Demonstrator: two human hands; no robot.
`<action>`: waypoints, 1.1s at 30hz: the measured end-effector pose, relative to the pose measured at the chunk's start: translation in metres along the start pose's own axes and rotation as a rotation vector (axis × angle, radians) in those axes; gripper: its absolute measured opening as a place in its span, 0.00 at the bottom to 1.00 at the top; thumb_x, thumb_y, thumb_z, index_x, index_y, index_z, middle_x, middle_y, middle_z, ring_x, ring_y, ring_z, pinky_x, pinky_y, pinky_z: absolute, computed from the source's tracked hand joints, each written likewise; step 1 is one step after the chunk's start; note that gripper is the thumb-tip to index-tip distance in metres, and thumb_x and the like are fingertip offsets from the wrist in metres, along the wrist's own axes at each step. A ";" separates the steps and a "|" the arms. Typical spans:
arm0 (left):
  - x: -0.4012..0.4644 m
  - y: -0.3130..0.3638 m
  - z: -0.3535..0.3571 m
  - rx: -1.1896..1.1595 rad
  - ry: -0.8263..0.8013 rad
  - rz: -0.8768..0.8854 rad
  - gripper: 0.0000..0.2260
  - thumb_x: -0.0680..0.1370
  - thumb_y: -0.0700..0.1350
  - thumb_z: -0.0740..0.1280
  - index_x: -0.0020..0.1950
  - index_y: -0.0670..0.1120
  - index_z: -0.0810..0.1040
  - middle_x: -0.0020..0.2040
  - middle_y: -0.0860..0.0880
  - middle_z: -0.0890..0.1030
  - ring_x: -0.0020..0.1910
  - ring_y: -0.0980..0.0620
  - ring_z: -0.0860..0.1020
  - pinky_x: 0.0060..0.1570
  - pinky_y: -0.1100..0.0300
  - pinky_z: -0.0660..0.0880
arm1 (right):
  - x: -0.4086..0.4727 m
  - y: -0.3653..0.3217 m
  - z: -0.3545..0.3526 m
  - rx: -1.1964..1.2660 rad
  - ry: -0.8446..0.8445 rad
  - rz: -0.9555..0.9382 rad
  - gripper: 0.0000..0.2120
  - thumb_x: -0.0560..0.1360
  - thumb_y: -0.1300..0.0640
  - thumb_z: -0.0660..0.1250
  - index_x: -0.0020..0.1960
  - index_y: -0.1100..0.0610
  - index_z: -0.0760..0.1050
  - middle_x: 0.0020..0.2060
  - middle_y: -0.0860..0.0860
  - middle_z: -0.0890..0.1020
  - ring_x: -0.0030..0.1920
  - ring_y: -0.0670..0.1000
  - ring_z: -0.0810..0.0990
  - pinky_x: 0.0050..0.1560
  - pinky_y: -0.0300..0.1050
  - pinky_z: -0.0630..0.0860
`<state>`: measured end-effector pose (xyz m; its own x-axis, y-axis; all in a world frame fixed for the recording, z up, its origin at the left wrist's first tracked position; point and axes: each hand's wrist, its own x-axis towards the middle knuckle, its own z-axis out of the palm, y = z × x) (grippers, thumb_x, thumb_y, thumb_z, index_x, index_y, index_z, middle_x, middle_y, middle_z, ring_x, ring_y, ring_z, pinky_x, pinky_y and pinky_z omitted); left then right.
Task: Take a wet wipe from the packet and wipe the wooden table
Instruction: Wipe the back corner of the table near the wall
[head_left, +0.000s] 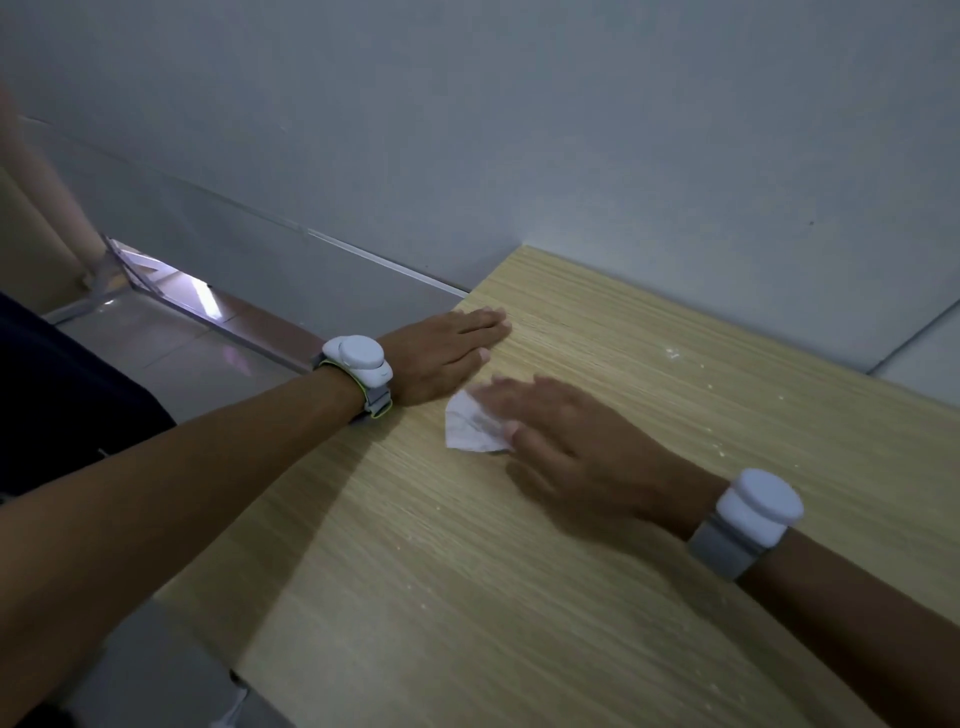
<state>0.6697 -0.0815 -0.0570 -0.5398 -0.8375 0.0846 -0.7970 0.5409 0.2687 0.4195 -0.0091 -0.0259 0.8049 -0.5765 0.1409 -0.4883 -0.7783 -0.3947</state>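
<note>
You're mid-wipe: your right hand (566, 447), fingers flat, presses the wet wipe (475, 428) onto the wooden table (519, 597); your left hand (447, 356) lies flat just beyond the wipe. Next, sweep toward the white specks (672, 355) beyond it.

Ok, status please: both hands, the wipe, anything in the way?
Left hand flat on table, holding nothing. Right hand flat, pressing wipe to the wood. White specks ahead, unwiped. Nothing blocking; packet not in view.
</note>
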 end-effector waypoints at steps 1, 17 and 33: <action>0.001 0.000 0.000 0.004 0.000 0.003 0.23 0.88 0.48 0.51 0.83 0.47 0.56 0.84 0.50 0.53 0.82 0.56 0.49 0.80 0.58 0.46 | 0.002 0.005 -0.007 0.026 0.089 0.008 0.22 0.85 0.50 0.56 0.78 0.51 0.69 0.75 0.47 0.73 0.77 0.43 0.66 0.79 0.51 0.61; 0.002 -0.006 0.004 -0.012 0.035 0.016 0.22 0.88 0.48 0.52 0.83 0.48 0.58 0.83 0.50 0.55 0.82 0.56 0.51 0.80 0.57 0.48 | 0.006 0.014 -0.005 -0.195 0.025 -0.089 0.17 0.82 0.61 0.61 0.69 0.57 0.78 0.69 0.51 0.80 0.70 0.48 0.76 0.68 0.48 0.73; 0.002 -0.006 0.005 -0.024 0.036 0.023 0.22 0.88 0.47 0.52 0.83 0.47 0.59 0.83 0.50 0.56 0.82 0.56 0.52 0.81 0.55 0.48 | 0.008 0.004 0.022 -0.114 -0.072 -0.006 0.25 0.87 0.47 0.56 0.82 0.53 0.61 0.81 0.50 0.64 0.82 0.44 0.55 0.81 0.46 0.58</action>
<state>0.6717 -0.0864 -0.0629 -0.5474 -0.8273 0.1259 -0.7775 0.5585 0.2890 0.4312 -0.0109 -0.0462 0.8280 -0.5556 0.0762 -0.5152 -0.8073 -0.2878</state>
